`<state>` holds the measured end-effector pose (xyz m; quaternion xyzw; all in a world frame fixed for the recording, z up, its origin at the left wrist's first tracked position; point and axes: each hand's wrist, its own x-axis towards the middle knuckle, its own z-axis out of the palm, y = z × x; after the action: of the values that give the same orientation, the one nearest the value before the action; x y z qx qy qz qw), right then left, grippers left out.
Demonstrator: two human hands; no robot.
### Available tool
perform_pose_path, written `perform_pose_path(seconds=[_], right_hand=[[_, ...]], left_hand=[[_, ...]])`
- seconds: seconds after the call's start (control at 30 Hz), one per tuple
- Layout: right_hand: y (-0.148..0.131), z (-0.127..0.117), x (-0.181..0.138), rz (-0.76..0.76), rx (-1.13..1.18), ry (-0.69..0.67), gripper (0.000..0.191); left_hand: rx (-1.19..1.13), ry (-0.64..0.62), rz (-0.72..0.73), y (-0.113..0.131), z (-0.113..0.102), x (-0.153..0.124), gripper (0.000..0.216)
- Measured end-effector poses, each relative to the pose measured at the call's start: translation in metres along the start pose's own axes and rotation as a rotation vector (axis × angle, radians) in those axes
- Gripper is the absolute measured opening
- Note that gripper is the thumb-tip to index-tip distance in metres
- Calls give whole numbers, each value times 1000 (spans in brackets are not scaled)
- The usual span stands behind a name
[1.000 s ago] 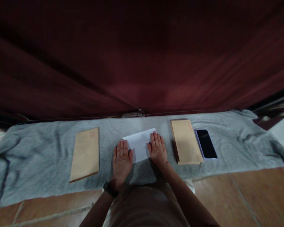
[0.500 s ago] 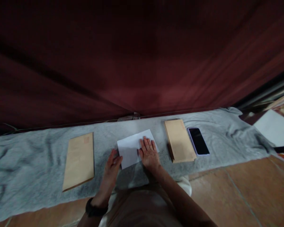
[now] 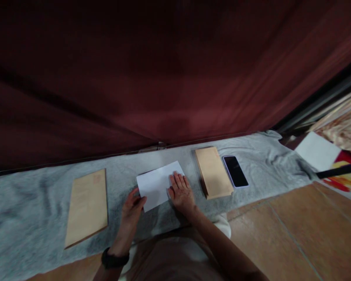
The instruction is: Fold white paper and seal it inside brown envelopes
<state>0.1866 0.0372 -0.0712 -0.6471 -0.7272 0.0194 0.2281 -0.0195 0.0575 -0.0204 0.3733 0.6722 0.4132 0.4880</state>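
Note:
A folded white paper [image 3: 155, 183] lies on a grey towel [image 3: 41, 195] spread over the floor. My right hand [image 3: 180, 192] rests flat on the paper's right end, fingers stretched out. My left hand [image 3: 132, 207] is at the paper's near left corner, fingers curled and pinching its edge. A black watch is on that wrist. One brown envelope [image 3: 87, 206] lies to the left of the paper. A stack of brown envelopes [image 3: 213, 171] lies to the right, with a dark phone [image 3: 235, 171] beside it.
A dark red curtain [image 3: 163, 78] hangs just behind the towel. Brown floor tiles [image 3: 295, 234] run along the near side. At the far right lie a white sheet [image 3: 317, 150], colourful printed items and a black rod [image 3: 339, 169].
My left hand has left its flat rest on the paper, slid to the near left corner and curled onto the edge. The right hand stays flat. The camera has turned right.

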Motion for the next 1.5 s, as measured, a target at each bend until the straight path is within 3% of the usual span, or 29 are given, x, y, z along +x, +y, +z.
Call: perform_pose_path(seconds=[0.27,0.43,0.6,0.97,1.07,1.13,1.23,1.3,1.37,1.5], right_hand=[[7,-15,-19,0,68,-28,55],[9,-23,-31,-43,133,-34,52],[11,-27,-40,-78,190,-11,54],[8,-25,-40,-31,319,-20,49],[3,-25,-39,34,437,11,48],[-1,-23,-40,122,514,54,37],[-4,-19,-41,309,575,114,17],[-3,-17,-41,418,569,154,14],[1,-18,-38,468,591,175,16],[10,-22,-30,519,749,189,22]], left_hand=[[-148,10,55,17,11,-11,74],[-187,-57,117,28,30,-12,78],[-122,-109,197,36,53,-16,64],[86,-255,277,-1,74,-1,49],[243,-267,394,-7,75,2,38],[332,-245,480,-8,76,6,35],[441,-135,610,-5,79,22,38],[518,-67,678,1,82,39,43],[593,-55,691,10,87,57,42],[637,-153,643,23,95,85,25]])
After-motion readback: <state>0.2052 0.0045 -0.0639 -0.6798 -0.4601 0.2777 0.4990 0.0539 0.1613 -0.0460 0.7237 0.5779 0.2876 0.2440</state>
